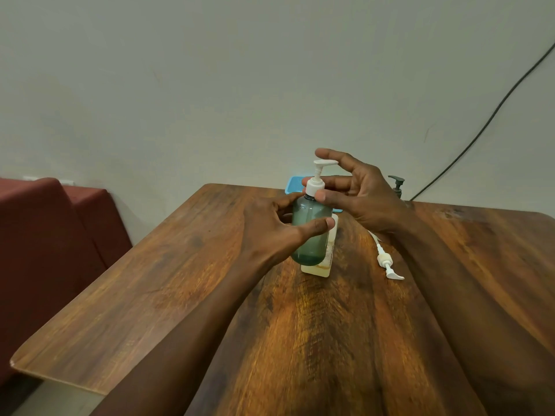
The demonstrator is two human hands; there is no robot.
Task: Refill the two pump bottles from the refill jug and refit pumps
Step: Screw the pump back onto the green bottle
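Head view | left hand (270,232) grips rounded translucent green bottle (310,211) | right hand (366,195) pinches white plastic pump collar (314,186)

A plain home or lounge room: a wooden bench (150,295) against a bare wall (210,85), a maroon upholstered seat (45,235) beside it.

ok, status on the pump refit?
Left hand grips green bottle. Right hand pinches white pump at its collar. Second pump loose on table, by right wrist.
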